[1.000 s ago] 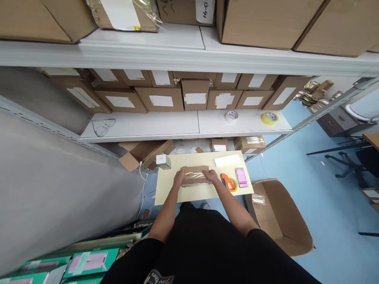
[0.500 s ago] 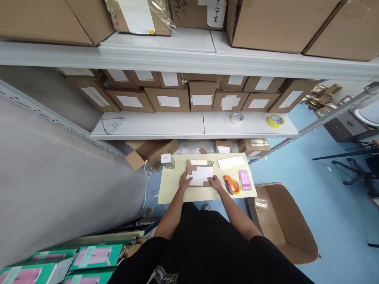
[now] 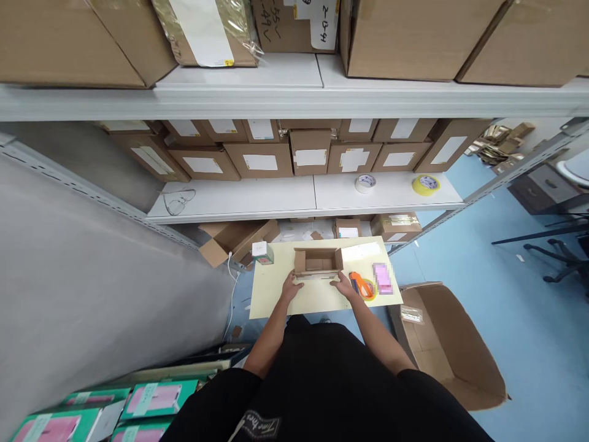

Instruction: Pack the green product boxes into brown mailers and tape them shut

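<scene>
On the pale yellow tabletop (image 3: pixel 317 302), a small brown cardboard box (image 3: pixel 317 276) stands with its top open and its inside facing up. My left hand (image 3: pixel 290 287) grips its near left corner, and my right hand (image 3: pixel 343 286) grips the near right corner. Fingertips behind the cardboard are partly hidden. Right of my right hand lies an orange-handled tool (image 3: pixel 358 282) beside a yellow tape roll (image 3: pixel 369 291). A blurred pink item (image 3: pixel 382 278) is further right. Behind them lies a white sheet (image 3: pixel 361 251). A small white and green box (image 3: pixel 262 252) sits at the back left.
Shelving (image 3: pixel 239 201) with several labelled cartons stands beyond the table, holding a white tape roll (image 3: pixel 365 183), another yellow roll (image 3: pixel 426 185) and glasses (image 3: pixel 178 201). A large open carton (image 3: pixel 473 344) is at right on the floor. Green boxes (image 3: pixel 159 398) lie at lower left.
The box lay with its labelled face up; now it is turned so its open top and inside show. Both hands stay at its near corners. The camera view has shifted slightly.
</scene>
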A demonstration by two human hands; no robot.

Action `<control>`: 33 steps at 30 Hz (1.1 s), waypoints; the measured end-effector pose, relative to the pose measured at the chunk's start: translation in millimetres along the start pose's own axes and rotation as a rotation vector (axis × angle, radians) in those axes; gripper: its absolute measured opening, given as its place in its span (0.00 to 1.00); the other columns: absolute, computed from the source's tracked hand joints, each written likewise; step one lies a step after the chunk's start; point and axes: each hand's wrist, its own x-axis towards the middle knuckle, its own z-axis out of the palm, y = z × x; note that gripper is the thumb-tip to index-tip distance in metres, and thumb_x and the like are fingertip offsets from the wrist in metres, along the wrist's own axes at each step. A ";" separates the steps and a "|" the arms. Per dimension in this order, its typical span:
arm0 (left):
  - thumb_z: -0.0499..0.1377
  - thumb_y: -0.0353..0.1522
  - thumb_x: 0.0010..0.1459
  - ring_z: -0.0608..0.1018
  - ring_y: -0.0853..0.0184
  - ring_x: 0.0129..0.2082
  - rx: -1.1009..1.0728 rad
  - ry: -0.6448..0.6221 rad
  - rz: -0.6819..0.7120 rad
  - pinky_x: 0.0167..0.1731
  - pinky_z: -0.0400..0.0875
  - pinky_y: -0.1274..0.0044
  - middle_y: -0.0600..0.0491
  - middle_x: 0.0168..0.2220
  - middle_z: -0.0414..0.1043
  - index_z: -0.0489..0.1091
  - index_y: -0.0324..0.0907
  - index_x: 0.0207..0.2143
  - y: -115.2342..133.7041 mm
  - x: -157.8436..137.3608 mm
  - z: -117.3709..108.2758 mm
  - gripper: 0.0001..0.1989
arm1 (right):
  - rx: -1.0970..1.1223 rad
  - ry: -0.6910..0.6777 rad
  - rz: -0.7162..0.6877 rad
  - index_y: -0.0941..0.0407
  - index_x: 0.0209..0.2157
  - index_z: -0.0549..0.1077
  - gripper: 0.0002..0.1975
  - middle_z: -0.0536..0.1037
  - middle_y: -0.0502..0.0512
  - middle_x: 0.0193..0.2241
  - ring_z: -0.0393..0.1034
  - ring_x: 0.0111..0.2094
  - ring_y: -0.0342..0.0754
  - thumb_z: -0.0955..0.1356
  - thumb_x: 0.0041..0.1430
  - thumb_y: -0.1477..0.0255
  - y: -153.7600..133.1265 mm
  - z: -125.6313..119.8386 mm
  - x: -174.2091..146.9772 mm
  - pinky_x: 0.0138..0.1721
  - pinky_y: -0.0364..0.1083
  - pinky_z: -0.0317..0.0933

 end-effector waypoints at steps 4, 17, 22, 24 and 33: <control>0.72 0.37 0.52 0.63 0.52 0.71 -0.053 -0.089 -0.020 0.64 0.66 0.64 0.40 0.69 0.62 0.52 0.47 0.73 1.2 -12.2 -6.1 0.50 | -0.021 -0.034 0.022 0.54 0.69 0.62 0.36 0.68 0.62 0.67 0.63 0.67 0.56 0.67 0.60 0.62 3.4 -2.4 -15.8 0.62 0.50 0.62; 0.56 0.39 0.67 0.79 0.52 0.55 0.227 -0.275 0.296 0.61 0.70 0.59 0.44 0.49 0.81 0.76 0.43 0.57 91.2 11.6 12.4 0.20 | -0.246 0.051 -0.368 0.58 0.58 0.76 0.21 0.77 0.63 0.57 0.69 0.60 0.54 0.59 0.72 0.70 -57.7 -15.5 6.7 0.64 0.50 0.60; 0.65 0.33 0.57 0.71 0.52 0.65 0.465 -0.266 0.371 0.69 0.59 0.62 0.46 0.57 0.77 0.80 0.47 0.51 74.4 18.1 4.0 0.18 | -0.422 -0.025 -0.289 0.55 0.67 0.66 0.36 0.57 0.65 0.72 0.53 0.72 0.59 0.74 0.58 0.71 -29.0 -13.0 14.4 0.68 0.53 0.55; 0.69 0.32 0.52 0.62 0.50 0.71 0.516 -0.244 0.399 0.71 0.52 0.60 0.46 0.65 0.69 0.79 0.49 0.53 64.3 13.3 -4.1 0.24 | -0.447 -0.060 -0.276 0.50 0.72 0.59 0.47 0.47 0.61 0.75 0.48 0.74 0.60 0.78 0.53 0.70 -25.1 -9.8 15.3 0.69 0.54 0.55; 0.76 0.41 0.45 0.43 0.40 0.75 0.694 -0.154 0.177 0.67 0.51 0.48 0.42 0.77 0.38 0.67 0.48 0.65 39.9 14.8 -32.5 0.45 | -0.702 -0.088 -0.101 0.36 0.74 0.36 0.73 0.21 0.58 0.76 0.59 0.67 0.74 0.83 0.38 0.69 -65.9 11.4 47.1 0.61 0.58 0.63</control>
